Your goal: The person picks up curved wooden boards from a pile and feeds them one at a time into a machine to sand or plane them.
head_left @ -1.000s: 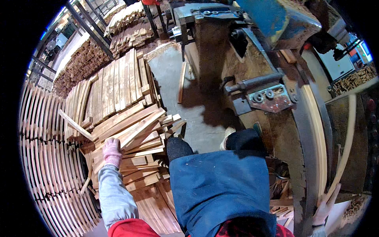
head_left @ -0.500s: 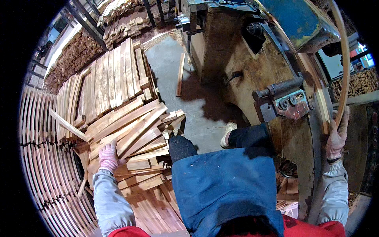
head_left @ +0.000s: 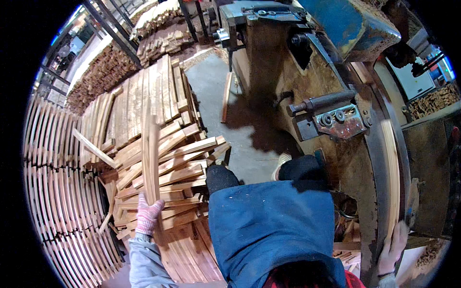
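Observation:
My left hand [head_left: 150,216], in a striped glove, grips the near end of a wooden board [head_left: 150,163]. The board is lifted at a slant over the stack and blurred by motion; a second piece may be with it. Under it lies a loose pile of wooden boards [head_left: 185,170]. On the right, my gloved right hand [head_left: 394,247] rests with fingers stretched out at the near end of a pale wooden strip [head_left: 392,173]. That strip lies lengthwise on the bed of a woodworking machine [head_left: 331,177], beside its metal guide edge.
Tall stacks of wooden slats [head_left: 62,192] line the far left, with more piled timber [head_left: 103,79] behind. A clamp-like machine fitting [head_left: 338,117] juts out ahead of my right side. A blue machine hood [head_left: 355,29] hangs beyond it. One board [head_left: 226,98] lies on the grey floor.
My left hand has picked up a board from the pile. My right hand has come nearer to me and its hold on the strip has loosened; the strip now lies on the machine bed.

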Demonstrator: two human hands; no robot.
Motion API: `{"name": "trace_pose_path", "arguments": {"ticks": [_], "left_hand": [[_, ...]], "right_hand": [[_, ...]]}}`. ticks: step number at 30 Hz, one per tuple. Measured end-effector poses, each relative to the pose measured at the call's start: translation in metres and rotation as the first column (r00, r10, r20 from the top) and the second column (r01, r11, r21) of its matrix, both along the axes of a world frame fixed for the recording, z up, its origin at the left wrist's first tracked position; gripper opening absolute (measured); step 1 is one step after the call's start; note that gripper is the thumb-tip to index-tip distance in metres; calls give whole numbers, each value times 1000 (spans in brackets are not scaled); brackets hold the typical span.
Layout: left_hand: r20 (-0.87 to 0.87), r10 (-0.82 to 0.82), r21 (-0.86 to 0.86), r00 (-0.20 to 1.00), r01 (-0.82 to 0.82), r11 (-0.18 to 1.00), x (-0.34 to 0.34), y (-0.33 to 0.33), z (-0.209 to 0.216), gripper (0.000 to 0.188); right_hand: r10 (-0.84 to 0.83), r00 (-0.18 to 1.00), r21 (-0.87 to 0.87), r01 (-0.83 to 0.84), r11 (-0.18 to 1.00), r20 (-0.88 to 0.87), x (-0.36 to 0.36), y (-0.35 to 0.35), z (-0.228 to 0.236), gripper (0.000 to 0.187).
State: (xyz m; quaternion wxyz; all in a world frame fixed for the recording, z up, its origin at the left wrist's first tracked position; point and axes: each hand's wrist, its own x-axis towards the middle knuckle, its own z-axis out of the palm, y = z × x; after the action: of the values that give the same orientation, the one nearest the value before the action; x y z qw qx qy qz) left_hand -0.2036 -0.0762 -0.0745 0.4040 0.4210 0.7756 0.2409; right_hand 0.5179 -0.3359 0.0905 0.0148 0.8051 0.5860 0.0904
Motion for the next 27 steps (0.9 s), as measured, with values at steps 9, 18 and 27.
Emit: {"name": "trace_pose_path", "arguments": {"ticks": [9,18,27], "left_hand": [[937,-333,311,-106,-179,933,206,4,75,95],[917,-363,362,-165,-37,931,312,-27,117,101],[936,-229,283,-268,186,941,329,-65,95,92]], "right_hand": [[164,985,216,-174,961,61,40,248,-14,49],[115,191,-51,-693,719,-975,-192,195,-16,58],[323,162,336,59,940,-933,-160,128,-8,28]]}}
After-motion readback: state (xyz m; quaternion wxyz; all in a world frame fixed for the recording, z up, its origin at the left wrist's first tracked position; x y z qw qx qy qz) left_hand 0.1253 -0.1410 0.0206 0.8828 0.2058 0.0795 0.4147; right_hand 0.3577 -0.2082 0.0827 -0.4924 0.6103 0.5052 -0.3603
